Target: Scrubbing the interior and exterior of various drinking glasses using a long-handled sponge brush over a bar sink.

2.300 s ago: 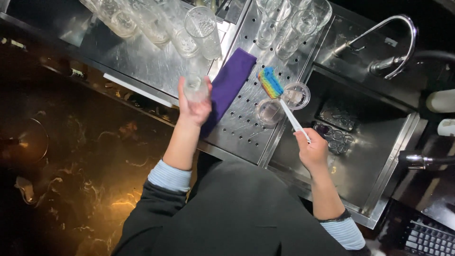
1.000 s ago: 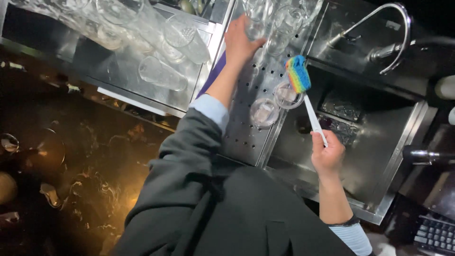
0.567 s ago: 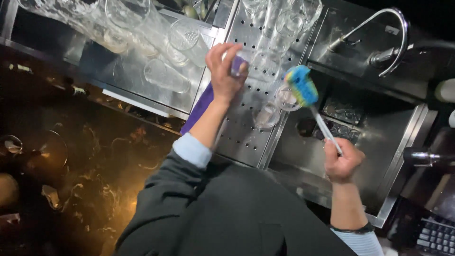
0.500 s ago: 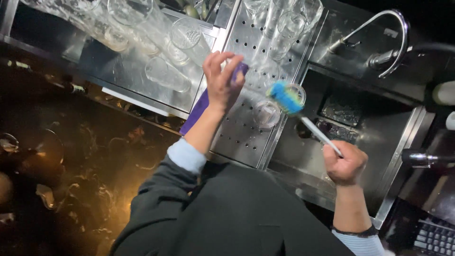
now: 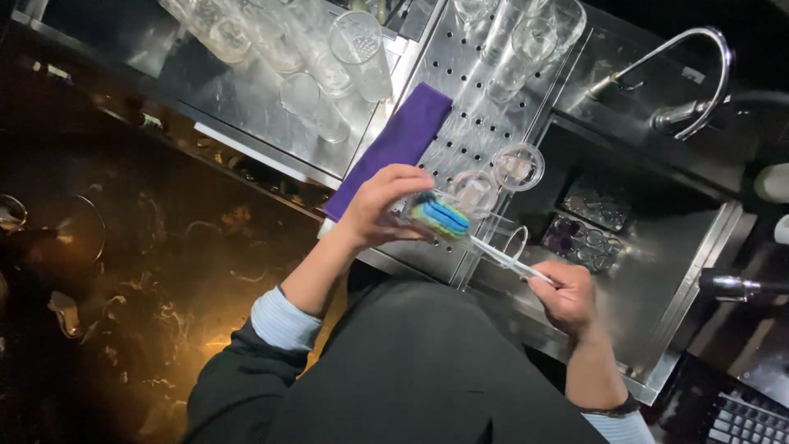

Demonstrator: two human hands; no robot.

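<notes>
We see the left hand curled around a clear glass above the perforated drainboard's near edge, so the right hand, gripping the handle, can work the sponge brush inside.

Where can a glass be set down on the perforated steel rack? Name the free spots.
The perforated steel rack is bare between the purple folded cloth and the two upturned clear glasses. Its far end is crowded with tall glasses. The flat steel counter left of the cloth is bare along its near edge.
</notes>
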